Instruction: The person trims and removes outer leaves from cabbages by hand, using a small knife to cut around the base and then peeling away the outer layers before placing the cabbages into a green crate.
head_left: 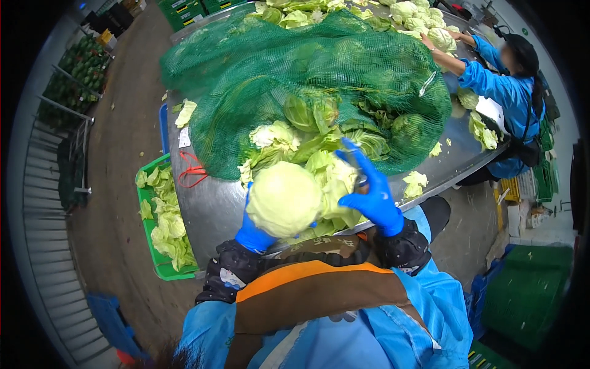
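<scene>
My left hand (pixel 256 230), in a blue glove, holds a pale trimmed cabbage head (pixel 284 199) from its left and underside. My right hand (pixel 372 193), also gloved in blue, is raised just right of the cabbage with index finger and thumb apart. A blurred narrow dark object (pixel 356 173) shows by its palm; whether it is gripped is unclear. Loose cabbage leaves (pixel 333 177) lie between and below my hands. Beyond them, a green mesh sack (pixel 295 69) spreads over the metal table (pixel 207 207), with leafy cabbages (pixel 302 113) at its mouth.
A green crate (pixel 150 230) of leaves stands left of the table, near a red cord (pixel 191 170). At the upper right, a person (pixel 502 87) in blue handles cabbages (pixel 440 39). Leaf scraps (pixel 415 182) lie by the right edge. Stacked green crates (pixel 182 11) stand beyond the table.
</scene>
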`<action>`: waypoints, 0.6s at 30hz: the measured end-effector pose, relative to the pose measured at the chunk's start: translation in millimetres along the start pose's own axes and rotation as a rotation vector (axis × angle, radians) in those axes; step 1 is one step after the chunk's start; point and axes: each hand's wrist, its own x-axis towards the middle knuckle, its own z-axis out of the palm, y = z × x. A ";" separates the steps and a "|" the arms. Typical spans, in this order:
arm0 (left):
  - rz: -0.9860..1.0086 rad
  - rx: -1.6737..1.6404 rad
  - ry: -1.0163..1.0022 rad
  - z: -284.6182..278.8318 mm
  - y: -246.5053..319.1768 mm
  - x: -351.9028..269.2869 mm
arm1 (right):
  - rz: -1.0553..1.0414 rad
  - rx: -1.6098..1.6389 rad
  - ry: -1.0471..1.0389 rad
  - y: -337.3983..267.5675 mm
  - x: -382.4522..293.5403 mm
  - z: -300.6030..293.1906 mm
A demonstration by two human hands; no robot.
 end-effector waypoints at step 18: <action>0.125 0.428 0.205 19.2 -19.5 6.4 | 0.331 0.043 -0.022 12.1 -28.8 -0.8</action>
